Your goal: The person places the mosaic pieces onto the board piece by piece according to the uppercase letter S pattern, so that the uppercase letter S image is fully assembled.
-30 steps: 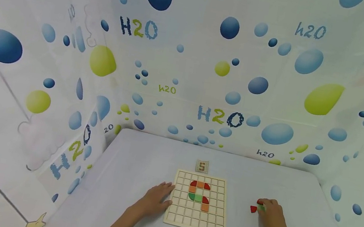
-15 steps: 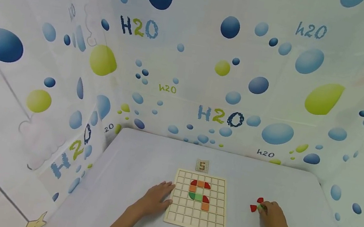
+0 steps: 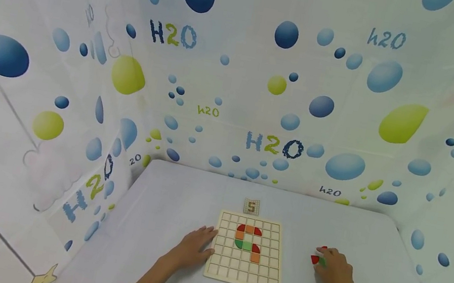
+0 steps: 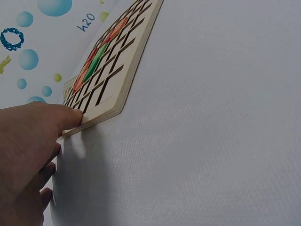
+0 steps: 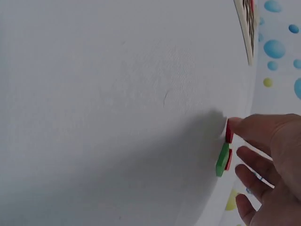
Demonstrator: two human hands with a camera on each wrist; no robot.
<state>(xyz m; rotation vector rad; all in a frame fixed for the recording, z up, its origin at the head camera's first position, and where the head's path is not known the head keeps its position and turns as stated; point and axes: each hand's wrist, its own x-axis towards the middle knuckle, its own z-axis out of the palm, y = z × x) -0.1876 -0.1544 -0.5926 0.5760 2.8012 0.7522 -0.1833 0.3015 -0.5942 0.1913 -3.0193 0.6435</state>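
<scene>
A pale wooden grid board [image 3: 227, 272] lies on the table, with several red, orange and green tiles [image 3: 246, 246] set in a curved figure. My left hand [image 3: 194, 247] rests at its left edge, thumb touching the rim [image 4: 115, 106] and fingers extended. My right hand [image 3: 335, 270] is over loose pieces right of the board. Its thumb touches a red piece [image 5: 229, 131]; beside that lie a green piece [image 5: 222, 161] and another red piece [image 5: 229, 160]. The fingers are spread and slightly bent, partly covering these pieces in the head view.
A small card [image 3: 251, 207] with a gridded figure lies just beyond the board. The white-covered table [image 3: 183, 189] meets a printed curtain [image 3: 236, 88] with bubbles at the back and sides.
My right hand was pinching at the green piece half a second ago. Now it has shifted slightly left, with its fingers spread over the red and green pieces. The left hand has stayed put.
</scene>
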